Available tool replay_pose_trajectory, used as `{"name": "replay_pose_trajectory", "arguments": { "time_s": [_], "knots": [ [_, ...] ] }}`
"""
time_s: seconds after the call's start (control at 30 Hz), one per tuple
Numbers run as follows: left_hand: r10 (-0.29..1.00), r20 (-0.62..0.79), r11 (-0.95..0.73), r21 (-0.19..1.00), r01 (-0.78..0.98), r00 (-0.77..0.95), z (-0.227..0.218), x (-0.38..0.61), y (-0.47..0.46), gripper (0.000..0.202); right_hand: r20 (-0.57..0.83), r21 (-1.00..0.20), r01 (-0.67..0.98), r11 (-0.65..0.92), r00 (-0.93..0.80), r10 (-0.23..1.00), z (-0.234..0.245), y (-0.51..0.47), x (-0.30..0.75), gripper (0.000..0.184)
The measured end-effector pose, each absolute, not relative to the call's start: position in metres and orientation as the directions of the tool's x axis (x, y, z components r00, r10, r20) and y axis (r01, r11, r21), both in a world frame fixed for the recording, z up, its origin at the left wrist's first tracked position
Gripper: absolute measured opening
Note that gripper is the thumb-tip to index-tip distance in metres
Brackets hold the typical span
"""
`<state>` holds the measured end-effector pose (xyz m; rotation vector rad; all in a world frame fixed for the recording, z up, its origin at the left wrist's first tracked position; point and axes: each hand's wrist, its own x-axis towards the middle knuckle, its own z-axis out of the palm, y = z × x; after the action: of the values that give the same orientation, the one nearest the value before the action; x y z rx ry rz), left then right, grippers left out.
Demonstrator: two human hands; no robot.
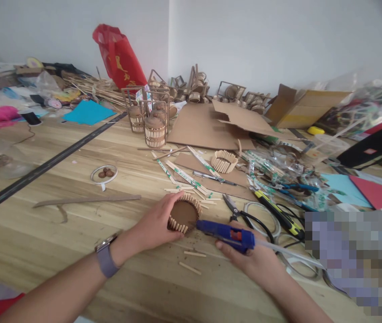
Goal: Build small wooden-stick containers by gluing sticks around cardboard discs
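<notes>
My left hand (pixel 160 220) grips a small round basket (pixel 184 211) with a brown cardboard base and a ring of short wooden sticks around it. The basket is tilted so that its inside faces me. In my right hand (pixel 248 260) is a blue hot glue gun (pixel 226 233), a clear glue stick trailing from its back. Its nozzle is at the basket's right edge; whether it touches cannot be made out. Two loose wooden sticks (pixel 191 268) lie on the table just below the basket, and more sticks (pixel 207 202) lie beyond it.
Scissors (pixel 233 208), a yellow-black utility knife (pixel 280 215) and tape rolls (pixel 298 264) crowd the right side. Farther back are a stick ring (pixel 224 161), cardboard sheets (pixel 197 125) and finished lidded baskets (pixel 155 130). A brown strip (pixel 90 200) lies on the left.
</notes>
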<state>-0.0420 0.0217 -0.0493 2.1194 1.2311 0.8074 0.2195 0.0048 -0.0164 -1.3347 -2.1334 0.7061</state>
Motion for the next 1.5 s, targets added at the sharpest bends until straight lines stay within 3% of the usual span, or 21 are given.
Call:
{"name": "replay_pose_trajectory", "arguments": {
  "time_s": [0.17,0.3,0.43,0.53,0.67,0.8,0.93,1.0,1.07,1.13,1.23,1.33,1.5],
  "knots": [
    [0.895,0.21,-0.418,0.701,0.578,0.392,-0.052,-0.043,0.021,0.098,-0.043,-0.852,0.522,0.044,-0.154,0.987,-0.018,0.014,0.23,0.035],
    [0.896,0.218,-0.418,0.708,0.569,0.386,-0.053,-0.044,0.02,0.1,-0.203,-0.946,0.274,-0.176,-0.073,0.976,-0.021,0.024,0.236,0.05],
    [0.898,0.215,-0.412,0.715,0.565,0.383,-0.053,-0.044,0.02,0.1,-0.188,-0.98,0.088,-0.181,-0.086,0.978,-0.022,0.031,0.236,0.054],
    [0.897,0.214,-0.413,0.718,0.56,0.387,-0.053,-0.044,0.02,0.099,-0.23,-0.973,0.047,-0.227,-0.079,0.97,-0.023,0.033,0.236,0.061],
    [0.891,0.222,-0.423,0.721,0.549,0.395,-0.053,-0.044,0.02,0.1,-0.22,-0.963,0.181,-0.199,-0.107,0.97,-0.023,0.035,0.24,0.067],
    [0.888,0.225,-0.431,0.713,0.553,0.402,-0.053,-0.044,0.02,0.1,-0.038,-0.931,0.363,-0.027,-0.021,0.999,-0.03,0.039,0.248,0.06],
    [0.886,0.231,-0.436,0.712,0.55,0.402,-0.053,-0.044,0.02,0.1,0.162,-0.749,0.648,0.138,-0.023,0.986,-0.036,0.036,0.253,0.05],
    [0.887,0.228,-0.433,0.713,0.551,0.402,-0.053,-0.044,0.02,0.1,0.312,-0.532,0.815,0.231,-0.065,0.948,-0.032,0.029,0.248,0.043],
    [0.889,0.226,-0.429,0.714,0.553,0.399,-0.053,-0.044,0.02,0.1,0.422,-0.317,0.882,0.349,-0.199,0.885,-0.026,0.018,0.238,0.03],
    [0.891,0.222,-0.425,0.714,0.556,0.396,-0.052,-0.043,0.021,0.1,0.422,-0.224,0.814,0.535,-0.414,0.807,-0.02,0.006,0.221,0.017],
    [0.891,0.21,-0.42,0.717,0.556,0.402,-0.051,-0.042,0.021,0.099,0.348,-0.201,0.625,0.754,-0.674,0.652,-0.018,-0.013,0.193,0.014],
    [0.889,0.206,-0.421,0.722,0.549,0.409,-0.049,-0.042,0.022,0.096,0.288,-0.121,0.563,0.817,-0.768,0.572,-0.021,-0.025,0.172,0.016],
    [0.887,0.207,-0.42,0.731,0.537,0.413,-0.049,-0.043,0.022,0.095,0.274,0.047,0.56,0.827,-0.804,0.528,-0.031,-0.031,0.161,0.038]
  ]
}}
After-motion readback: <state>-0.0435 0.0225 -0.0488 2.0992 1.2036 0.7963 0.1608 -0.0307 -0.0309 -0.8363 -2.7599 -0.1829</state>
